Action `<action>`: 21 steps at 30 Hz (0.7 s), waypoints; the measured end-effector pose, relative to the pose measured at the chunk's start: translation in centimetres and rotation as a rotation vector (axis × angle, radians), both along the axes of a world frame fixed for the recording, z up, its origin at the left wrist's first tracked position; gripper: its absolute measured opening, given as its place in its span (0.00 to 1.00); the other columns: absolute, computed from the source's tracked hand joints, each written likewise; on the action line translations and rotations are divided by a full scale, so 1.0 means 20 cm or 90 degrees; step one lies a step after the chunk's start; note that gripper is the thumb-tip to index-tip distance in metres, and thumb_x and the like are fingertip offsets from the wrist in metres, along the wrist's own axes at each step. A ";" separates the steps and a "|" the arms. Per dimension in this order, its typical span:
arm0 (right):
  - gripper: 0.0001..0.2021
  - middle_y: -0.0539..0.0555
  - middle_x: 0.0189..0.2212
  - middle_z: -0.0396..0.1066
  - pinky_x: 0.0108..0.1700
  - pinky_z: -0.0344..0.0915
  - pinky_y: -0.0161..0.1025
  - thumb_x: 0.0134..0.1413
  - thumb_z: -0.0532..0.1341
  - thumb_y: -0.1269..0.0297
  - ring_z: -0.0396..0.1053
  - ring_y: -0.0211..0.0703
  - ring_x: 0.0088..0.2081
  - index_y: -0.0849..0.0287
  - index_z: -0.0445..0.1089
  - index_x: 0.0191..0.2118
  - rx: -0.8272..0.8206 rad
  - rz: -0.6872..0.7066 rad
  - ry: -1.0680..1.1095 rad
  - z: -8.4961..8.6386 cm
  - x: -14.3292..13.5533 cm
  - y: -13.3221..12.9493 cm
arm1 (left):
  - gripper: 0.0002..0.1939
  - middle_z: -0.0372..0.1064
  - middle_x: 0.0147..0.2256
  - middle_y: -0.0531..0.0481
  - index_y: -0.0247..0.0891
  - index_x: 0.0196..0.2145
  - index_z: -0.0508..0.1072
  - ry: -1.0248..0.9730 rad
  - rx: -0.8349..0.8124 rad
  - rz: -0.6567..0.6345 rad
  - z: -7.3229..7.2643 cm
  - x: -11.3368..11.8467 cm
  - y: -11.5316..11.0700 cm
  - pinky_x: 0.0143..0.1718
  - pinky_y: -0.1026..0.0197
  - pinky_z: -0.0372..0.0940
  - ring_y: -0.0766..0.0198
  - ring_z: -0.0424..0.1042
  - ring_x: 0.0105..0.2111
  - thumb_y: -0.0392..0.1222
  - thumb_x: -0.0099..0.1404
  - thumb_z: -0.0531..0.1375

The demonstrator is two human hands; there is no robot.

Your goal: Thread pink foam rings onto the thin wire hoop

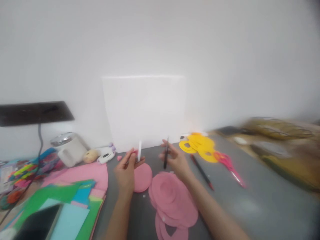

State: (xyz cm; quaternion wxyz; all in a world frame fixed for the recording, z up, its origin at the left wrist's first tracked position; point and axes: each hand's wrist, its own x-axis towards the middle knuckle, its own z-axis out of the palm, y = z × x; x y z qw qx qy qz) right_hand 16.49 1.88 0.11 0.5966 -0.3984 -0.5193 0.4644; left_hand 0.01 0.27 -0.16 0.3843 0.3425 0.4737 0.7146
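My left hand is raised over the grey tabletop, closed on a narrow white strip that stands upright from the fingers; a small pink bit shows at the fingertips. In my right hand is a slim black pen-like tool with a thin pointed upper end, its exact kind blurred. Just below the left hand lies a pink paper circle. Between the forearms rests a pile of pink paper circles, with cut-out rings at its lower end.
A white board leans against the wall. Yellow paper rings, pink scissors and a black-and-red pencil lie right. Left are coloured sheets, a dark phone, a white mug-shaped object and a cable.
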 end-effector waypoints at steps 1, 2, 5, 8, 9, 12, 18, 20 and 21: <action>0.27 0.55 0.42 0.64 0.42 0.65 0.45 0.40 0.65 0.66 0.64 0.43 0.38 0.54 0.65 0.51 0.068 -0.029 -0.124 -0.01 -0.01 -0.01 | 0.20 0.75 0.35 0.45 0.34 0.42 0.74 0.007 -0.004 0.000 0.00 0.00 0.00 0.37 0.49 0.72 0.58 0.76 0.27 0.46 0.53 0.63; 0.28 0.55 0.42 0.64 0.44 0.64 0.45 0.39 0.65 0.67 0.64 0.45 0.40 0.54 0.65 0.52 0.136 -0.051 -0.237 -0.03 -0.02 -0.01 | 0.20 0.75 0.35 0.45 0.34 0.42 0.74 0.015 -0.009 -0.001 0.01 0.01 0.00 0.37 0.49 0.72 0.57 0.76 0.27 0.46 0.53 0.63; 0.30 0.57 0.43 0.65 0.47 0.60 0.47 0.40 0.62 0.73 0.63 0.49 0.44 0.55 0.63 0.54 0.288 -0.107 -0.484 -0.07 -0.03 -0.02 | 0.19 0.76 0.35 0.45 0.36 0.42 0.75 0.029 -0.019 -0.005 0.02 0.01 -0.01 0.37 0.49 0.72 0.56 0.76 0.27 0.46 0.53 0.63; 0.31 0.57 0.45 0.65 0.45 0.58 0.47 0.40 0.58 0.77 0.63 0.50 0.45 0.54 0.62 0.55 0.350 -0.154 -0.619 -0.08 -0.02 -0.02 | 0.17 0.76 0.35 0.46 0.37 0.40 0.76 0.030 -0.016 -0.013 0.03 0.02 -0.02 0.37 0.48 0.72 0.56 0.76 0.26 0.45 0.52 0.64; 0.31 0.57 0.45 0.65 0.45 0.58 0.47 0.40 0.57 0.78 0.63 0.49 0.45 0.54 0.61 0.55 0.361 -0.160 -0.644 -0.08 -0.02 -0.02 | 0.16 0.76 0.35 0.47 0.38 0.40 0.76 0.035 -0.016 -0.013 0.03 0.03 -0.02 0.36 0.49 0.72 0.56 0.76 0.26 0.45 0.52 0.64; 0.32 0.57 0.45 0.66 0.44 0.57 0.45 0.39 0.55 0.80 0.63 0.49 0.45 0.53 0.61 0.55 0.379 -0.170 -0.680 -0.08 -0.02 -0.02 | 0.16 0.77 0.34 0.48 0.39 0.38 0.77 0.068 -0.020 -0.006 0.04 0.05 -0.03 0.35 0.50 0.73 0.57 0.76 0.25 0.45 0.52 0.64; 0.31 0.56 0.44 0.66 0.42 0.56 0.44 0.42 0.53 0.82 0.64 0.46 0.42 0.53 0.62 0.54 0.405 -0.197 -0.687 -0.09 -0.02 -0.02 | 0.15 0.77 0.37 0.50 0.40 0.38 0.77 0.101 -0.007 -0.020 0.02 0.06 -0.03 0.34 0.53 0.73 0.59 0.77 0.27 0.46 0.51 0.64; 0.30 0.55 0.43 0.67 0.41 0.56 0.43 0.43 0.53 0.82 0.64 0.45 0.42 0.52 0.63 0.54 0.413 -0.210 -0.683 -0.10 -0.02 -0.01 | 0.16 0.76 0.38 0.49 0.40 0.38 0.77 0.109 -0.008 -0.024 0.02 0.06 -0.03 0.35 0.54 0.73 0.58 0.77 0.29 0.47 0.51 0.64; 0.30 0.55 0.43 0.67 0.41 0.56 0.43 0.44 0.53 0.82 0.64 0.45 0.41 0.52 0.63 0.53 0.413 -0.214 -0.682 -0.10 -0.02 -0.01 | 0.17 0.76 0.38 0.48 0.39 0.39 0.77 0.113 -0.010 -0.028 0.02 0.06 -0.03 0.35 0.54 0.73 0.58 0.77 0.30 0.47 0.51 0.64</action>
